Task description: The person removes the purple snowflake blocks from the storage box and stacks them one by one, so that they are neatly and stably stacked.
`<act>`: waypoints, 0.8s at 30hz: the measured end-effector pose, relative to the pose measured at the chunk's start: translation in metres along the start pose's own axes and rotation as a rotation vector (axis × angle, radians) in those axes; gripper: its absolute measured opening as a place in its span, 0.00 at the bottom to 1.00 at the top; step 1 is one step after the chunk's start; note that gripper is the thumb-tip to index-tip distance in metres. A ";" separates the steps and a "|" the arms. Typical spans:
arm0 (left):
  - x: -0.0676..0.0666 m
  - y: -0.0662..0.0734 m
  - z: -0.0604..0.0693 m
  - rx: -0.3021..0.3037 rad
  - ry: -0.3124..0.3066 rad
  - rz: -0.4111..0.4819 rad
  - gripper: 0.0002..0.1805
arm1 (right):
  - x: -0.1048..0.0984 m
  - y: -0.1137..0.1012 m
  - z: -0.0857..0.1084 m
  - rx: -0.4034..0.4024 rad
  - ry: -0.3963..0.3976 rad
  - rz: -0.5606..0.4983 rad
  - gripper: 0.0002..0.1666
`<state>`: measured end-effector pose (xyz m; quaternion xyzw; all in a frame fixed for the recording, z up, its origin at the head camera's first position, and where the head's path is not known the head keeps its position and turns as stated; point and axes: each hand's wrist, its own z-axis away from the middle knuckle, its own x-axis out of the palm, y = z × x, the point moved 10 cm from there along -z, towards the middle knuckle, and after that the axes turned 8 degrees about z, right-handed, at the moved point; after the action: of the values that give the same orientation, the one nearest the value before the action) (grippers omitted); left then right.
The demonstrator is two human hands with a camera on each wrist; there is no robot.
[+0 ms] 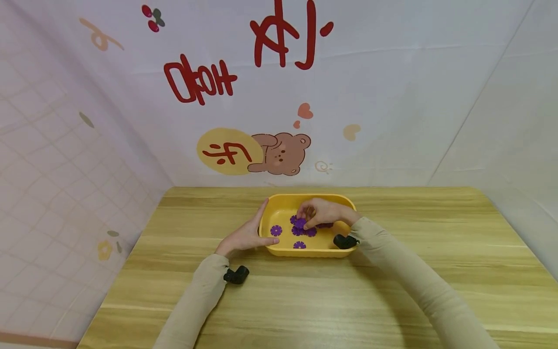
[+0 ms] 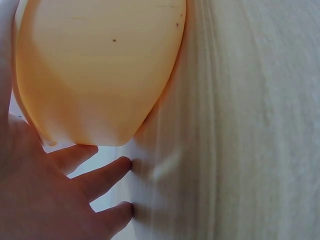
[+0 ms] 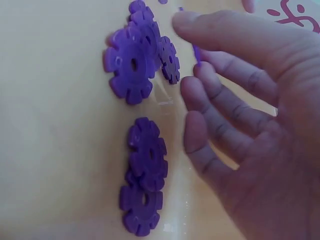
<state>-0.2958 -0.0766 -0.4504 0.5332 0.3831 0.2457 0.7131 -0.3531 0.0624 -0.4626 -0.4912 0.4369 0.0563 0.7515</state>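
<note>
Right hand (image 1: 324, 212), frame centre, pinches purple disc (image 1: 301, 223), other discs (image 1: 311, 232) lying lower left; splayed left hand (image 1: 246, 236) touches tray (image 1: 309, 253).

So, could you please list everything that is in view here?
Bin: one, yellow, on the table
Flower-shaped discs: several, overlapping, exact count unclear, purple, in the bin
Table: one, light wood-brown, under the bin
Backdrop: one, whitish, behind the table
Printed bear: one, brown, on the backdrop
Lettering: several characters, red, on the backdrop
Small printed motifs: several, mixed colours, on the backdrop
Wrist devices: two, black, at the cuffs
Sleeves: two, beige, on the arms
Left hand: one, bare, at the bin's left end
Right hand: one, bare, pinching a disc over the bin
</note>
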 end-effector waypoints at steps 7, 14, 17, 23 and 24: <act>-0.003 -0.030 -0.013 0.012 0.021 0.012 0.66 | -0.005 -0.005 0.001 -0.015 0.015 -0.030 0.18; -0.004 -0.030 -0.012 0.011 0.028 -0.013 0.67 | -0.011 -0.010 0.002 -0.030 0.033 -0.008 0.18; -0.004 -0.030 -0.012 0.002 0.026 -0.022 0.68 | -0.014 -0.013 0.002 -0.050 0.041 0.000 0.18; -0.004 -0.028 -0.012 0.008 0.017 -0.031 0.69 | -0.018 -0.016 0.004 -0.051 0.046 0.001 0.18; -0.004 -0.028 -0.013 0.009 0.015 -0.032 0.70 | -0.019 -0.016 0.005 -0.050 0.046 0.004 0.18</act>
<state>-0.3100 -0.0812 -0.4774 0.5284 0.3979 0.2367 0.7116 -0.3533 0.0644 -0.4378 -0.5102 0.4534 0.0574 0.7286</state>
